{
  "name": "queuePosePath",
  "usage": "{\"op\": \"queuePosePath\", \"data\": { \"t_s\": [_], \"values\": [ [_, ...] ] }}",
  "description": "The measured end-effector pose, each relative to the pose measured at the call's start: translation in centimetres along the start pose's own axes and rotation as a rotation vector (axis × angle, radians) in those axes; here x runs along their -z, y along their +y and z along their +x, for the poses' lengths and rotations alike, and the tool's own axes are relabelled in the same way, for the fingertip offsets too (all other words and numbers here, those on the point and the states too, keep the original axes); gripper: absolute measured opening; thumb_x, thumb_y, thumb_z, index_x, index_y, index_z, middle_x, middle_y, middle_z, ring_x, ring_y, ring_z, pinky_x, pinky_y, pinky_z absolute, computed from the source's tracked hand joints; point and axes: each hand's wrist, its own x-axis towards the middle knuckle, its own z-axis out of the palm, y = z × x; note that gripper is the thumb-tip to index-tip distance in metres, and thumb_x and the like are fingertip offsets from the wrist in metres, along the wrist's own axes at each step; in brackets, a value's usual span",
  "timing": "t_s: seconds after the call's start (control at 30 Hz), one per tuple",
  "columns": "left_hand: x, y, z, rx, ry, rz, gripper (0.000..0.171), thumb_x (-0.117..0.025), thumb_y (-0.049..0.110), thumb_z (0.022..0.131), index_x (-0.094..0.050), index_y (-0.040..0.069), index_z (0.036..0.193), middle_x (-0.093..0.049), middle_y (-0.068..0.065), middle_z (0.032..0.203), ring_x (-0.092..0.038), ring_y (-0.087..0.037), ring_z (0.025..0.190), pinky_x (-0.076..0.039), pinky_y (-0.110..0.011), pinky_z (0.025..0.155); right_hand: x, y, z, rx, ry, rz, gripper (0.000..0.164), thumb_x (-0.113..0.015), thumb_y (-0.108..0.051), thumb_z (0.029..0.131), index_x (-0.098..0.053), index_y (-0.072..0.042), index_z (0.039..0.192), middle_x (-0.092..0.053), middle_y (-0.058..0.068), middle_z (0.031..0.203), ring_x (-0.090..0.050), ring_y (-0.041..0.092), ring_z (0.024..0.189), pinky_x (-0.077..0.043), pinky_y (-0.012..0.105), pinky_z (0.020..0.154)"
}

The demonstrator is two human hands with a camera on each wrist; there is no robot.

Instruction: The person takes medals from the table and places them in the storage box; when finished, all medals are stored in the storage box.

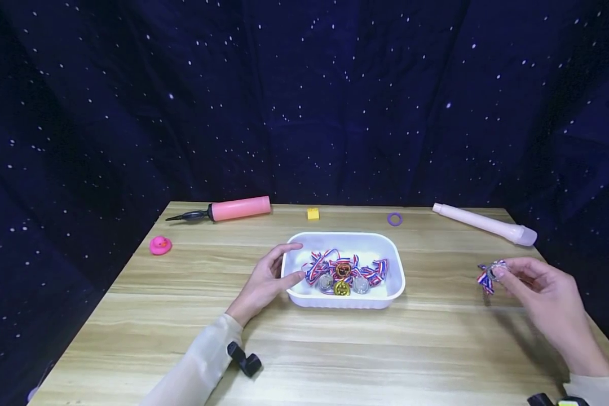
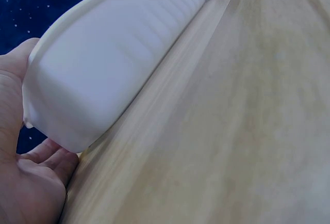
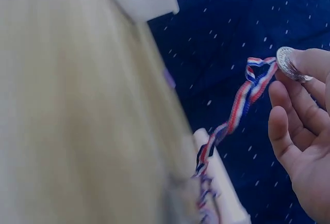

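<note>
A white plastic tray (image 1: 397, 265) stands mid-table with several medals inside, among them a gold medal (image 1: 341, 288), a bronze-coloured medal (image 1: 343, 270) and a silver medal (image 1: 361, 285) on striped ribbons. My left hand (image 1: 264, 282) grips the tray's left end, thumb at the rim; the left wrist view shows its other fingers low against the end wall (image 2: 77, 100). Off to the right, over the table, my right hand (image 1: 545, 296) pinches another silver medal (image 3: 289, 63) between thumb and index finger. Its red, white and blue ribbon (image 3: 240, 105) trails from it; the remaining fingers curl loosely.
Along the back lie a pink hand pump (image 1: 241, 208), a yellow block (image 1: 313, 213), a purple ring (image 1: 395, 219) and a pale pink stick (image 1: 484, 223). A pink rubber duck (image 1: 160, 245) sits near the left edge. A dark starry curtain (image 1: 304, 101) hangs behind the table.
</note>
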Motion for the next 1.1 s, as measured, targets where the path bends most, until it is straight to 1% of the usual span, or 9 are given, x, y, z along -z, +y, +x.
{"op": "queuePosePath", "data": {
  "t_s": [0.13,0.27,0.33,0.47,0.63,0.8,0.87,1.1],
  "values": [
    [-0.1,0.1,0.0,0.007,-0.001,0.003,0.064,-0.085,0.007,0.097,-0.061,0.018,0.155,-0.054,-0.014,0.166,-0.050,-0.034,0.156,-0.034,-0.048,0.135,-0.3,-1.7,1.9,0.022,0.013,0.050,0.009,-0.074,0.002,0.105,-0.073,0.008,0.112,-0.081,-0.011,0.092,-0.075,0.002,0.076,-0.061,0.015,0.064],
    [-0.1,0.1,0.0,0.002,-0.004,0.001,0.064,-0.085,0.007,0.097,-0.061,0.018,0.155,-0.055,-0.016,0.165,-0.051,-0.035,0.155,-0.035,-0.048,0.135,-0.5,-2.7,3.5,0.041,0.045,0.056,0.011,-0.074,-0.002,0.106,-0.074,0.006,0.113,-0.080,-0.010,0.091,-0.073,0.005,0.071,-0.058,0.014,0.062],
    [-0.2,0.0,0.1,-0.001,-0.007,-0.003,0.064,-0.085,0.007,0.097,-0.061,0.017,0.155,-0.055,-0.017,0.165,-0.051,-0.035,0.155,-0.034,-0.048,0.135,-0.7,-3.1,4.1,0.042,0.057,0.054,0.011,-0.075,-0.005,0.106,-0.074,0.004,0.113,-0.080,-0.010,0.091,-0.071,0.006,0.069,-0.055,0.015,0.058],
    [-0.2,0.0,0.1,-0.003,-0.012,-0.011,0.064,-0.085,0.006,0.097,-0.061,0.016,0.155,-0.055,-0.018,0.164,-0.051,-0.035,0.155,-0.035,-0.048,0.134,-1.2,-4.1,5.1,0.045,0.057,0.148,0.015,-0.076,-0.005,0.106,-0.073,0.008,0.114,-0.082,-0.004,0.091,-0.072,0.009,0.067,-0.057,0.017,0.058],
    [-0.1,-0.1,0.1,-0.003,-0.011,-0.016,0.063,-0.084,0.005,0.097,-0.061,0.015,0.155,-0.056,-0.018,0.163,-0.053,-0.037,0.152,-0.039,-0.050,0.132,-1.8,-6.0,6.5,0.089,0.067,0.246,0.018,-0.076,-0.003,0.105,-0.073,0.012,0.116,-0.082,0.003,0.091,-0.073,0.013,0.067,-0.061,0.018,0.062],
    [0.0,-0.1,0.0,-0.002,-0.008,-0.009,0.063,-0.085,0.006,0.097,-0.061,0.016,0.154,-0.056,-0.017,0.163,-0.053,-0.037,0.153,-0.040,-0.049,0.131,-2.3,-8.0,8.1,0.146,0.074,0.418,0.019,-0.077,0.003,0.102,-0.072,0.016,0.114,-0.082,0.008,0.094,-0.072,0.016,0.067,-0.063,0.019,0.064],
    [0.0,-0.1,0.0,-0.003,-0.009,-0.011,0.063,-0.085,0.006,0.097,-0.061,0.015,0.154,-0.056,-0.020,0.163,-0.053,-0.038,0.153,-0.041,-0.050,0.131,-2.6,-8.9,8.8,0.172,0.074,0.497,0.019,-0.077,0.005,0.101,-0.071,0.018,0.112,-0.081,0.011,0.095,-0.072,0.018,0.067,-0.063,0.019,0.065],
    [0.0,-0.1,0.1,-0.012,-0.010,-0.012,0.062,-0.084,0.005,0.097,-0.061,0.014,0.154,-0.055,-0.024,0.162,-0.053,-0.041,0.152,-0.040,-0.053,0.131,-3.9,-12.6,11.3,0.280,0.065,0.590,0.018,-0.078,0.008,0.099,-0.070,0.019,0.109,-0.081,0.013,0.095,-0.071,0.020,0.068,-0.063,0.020,0.067]
  ]
}}
